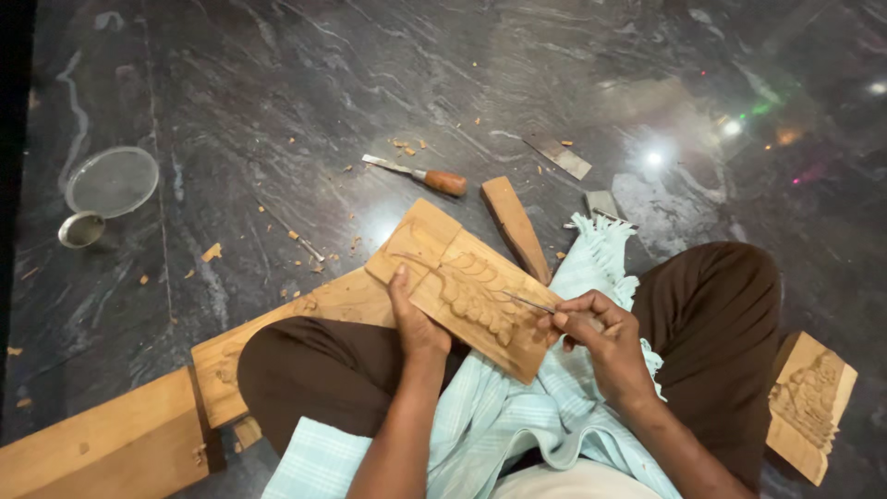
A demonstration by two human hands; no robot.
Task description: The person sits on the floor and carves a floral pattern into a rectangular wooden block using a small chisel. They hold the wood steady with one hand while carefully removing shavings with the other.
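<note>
A carved wooden panel (434,249) rests tilted across my lap, with a relief pattern cut into its middle. My left hand (416,323) lies flat on the panel's lower left edge and steadies it. My right hand (591,328) grips a thin metal carving tool (528,302), its tip touching the carved relief. A pale blue checked cloth (499,416) covers my lap under the panel.
A wooden-handled chisel (420,173) and a wooden mallet-like block (514,226) lie on the dark stone floor beyond the panel. A long plank (111,444) runs left. Another carved block (811,402) sits at right. A round lid (113,181) and small cup (81,229) are at far left.
</note>
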